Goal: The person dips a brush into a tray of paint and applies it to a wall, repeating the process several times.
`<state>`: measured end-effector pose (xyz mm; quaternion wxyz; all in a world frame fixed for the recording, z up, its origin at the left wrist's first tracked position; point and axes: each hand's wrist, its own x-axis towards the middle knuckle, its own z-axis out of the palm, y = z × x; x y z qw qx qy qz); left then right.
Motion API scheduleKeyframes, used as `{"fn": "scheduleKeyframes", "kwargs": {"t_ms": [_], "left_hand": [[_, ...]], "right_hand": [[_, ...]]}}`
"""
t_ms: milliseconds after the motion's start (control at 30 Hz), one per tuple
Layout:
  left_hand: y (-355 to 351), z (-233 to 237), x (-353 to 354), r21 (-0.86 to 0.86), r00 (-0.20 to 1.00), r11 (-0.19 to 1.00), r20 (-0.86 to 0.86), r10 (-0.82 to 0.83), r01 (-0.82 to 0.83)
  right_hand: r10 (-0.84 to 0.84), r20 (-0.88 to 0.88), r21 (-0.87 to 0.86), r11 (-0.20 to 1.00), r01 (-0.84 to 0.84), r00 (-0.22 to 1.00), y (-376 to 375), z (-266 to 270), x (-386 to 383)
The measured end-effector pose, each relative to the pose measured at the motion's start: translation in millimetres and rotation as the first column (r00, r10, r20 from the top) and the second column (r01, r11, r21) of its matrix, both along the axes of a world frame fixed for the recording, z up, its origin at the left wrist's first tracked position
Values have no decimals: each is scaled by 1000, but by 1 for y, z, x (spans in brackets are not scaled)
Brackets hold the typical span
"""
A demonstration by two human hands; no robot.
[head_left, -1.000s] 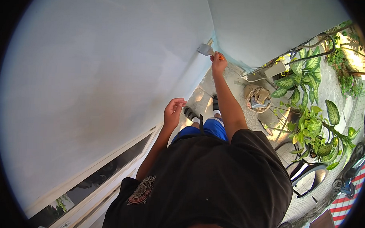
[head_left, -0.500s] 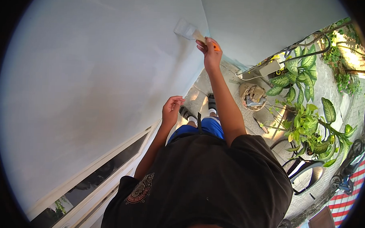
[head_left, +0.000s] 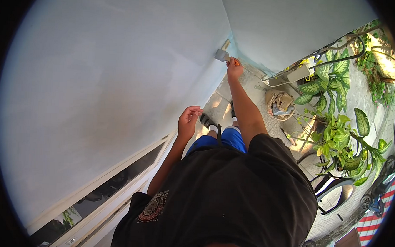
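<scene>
My right hand (head_left: 235, 69) is closed around the handle of a paintbrush (head_left: 221, 55), whose orange handle end shows past the fingers. The brush's wide head lies at the pale grey-blue wall (head_left: 116, 72), low down near the inside corner. It appears to touch the wall surface, beside a small tan patch at the corner. My left hand (head_left: 189, 119) is raised near the same wall with its fingers loosely stretched out, holding nothing. Around the corner stands the second wall (head_left: 287, 31), with a light-blue strip along its lower edge.
A crumpled sack-like container (head_left: 280, 104) stands on the paved floor to the right. Beyond it are leafy potted plants (head_left: 332, 137), a black-framed chair (head_left: 334, 193) and a parked motorbike (head_left: 375, 190). A window frame (head_left: 117, 177) runs along the wall at lower left.
My right hand has moved the paintbrush down the wall and closer to the corner. My left hand has hardly moved. The view has shifted slightly.
</scene>
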<state>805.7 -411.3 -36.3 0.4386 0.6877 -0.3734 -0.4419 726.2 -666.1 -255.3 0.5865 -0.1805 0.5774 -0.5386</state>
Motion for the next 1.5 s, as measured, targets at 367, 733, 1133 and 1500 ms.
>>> {"fn": "scheduleKeyframes", "kwargs": {"t_ms": [367,733,1133,1500], "left_hand": [[2,-6,0,-16,998,999,-57,39,-40],[0,-1,-1,-50,997,997,-47,59,-61],[25,1,1,-85,989,986,-47,140,-144],[41,8,4,-202,990,970,-75,121,-134]], "right_hand": [[206,362,-364,929,-65,909,62,241,-15],[247,382,-246,956,-159,891,74,129,0],[122,166,-125,987,-102,979,69,113,19],[281,519,-477,879,1,807,67,279,2]]}}
